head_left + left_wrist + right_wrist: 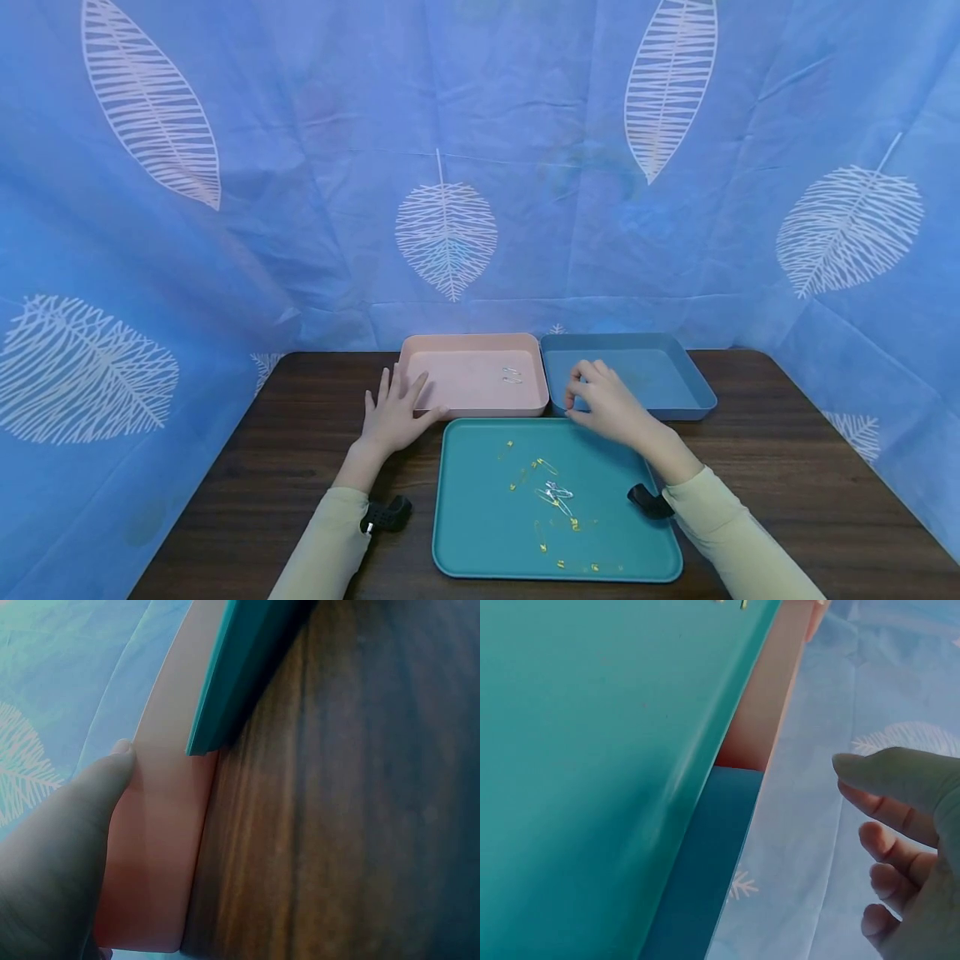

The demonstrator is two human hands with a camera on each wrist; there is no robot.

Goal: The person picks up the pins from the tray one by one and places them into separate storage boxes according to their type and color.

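My left hand (392, 423) rests at the left end of the pink tray (468, 412), fingers spread. Its thumb (112, 776) lies along the tray's front rim in the left wrist view. Two silver safety pins (512, 375) lie in the pink tray. My right hand (606, 406) is over the near left part of the blue tray (660, 354), with thumb and index fingertips brought together and the other fingers curled. No object shows at those fingertips (846, 766); I cannot tell whether something small is pinched there. Silver and gold safety pins (555, 493) lie on the teal tray (480, 558).
The pink and blue trays stand side by side at the back of the dark wooden table (247, 492), against a blue leaf-patterned cloth (525, 250). Close in front of them lies the teal tray, under the right forearm (670, 452). Each wrist wears a black device (651, 502).
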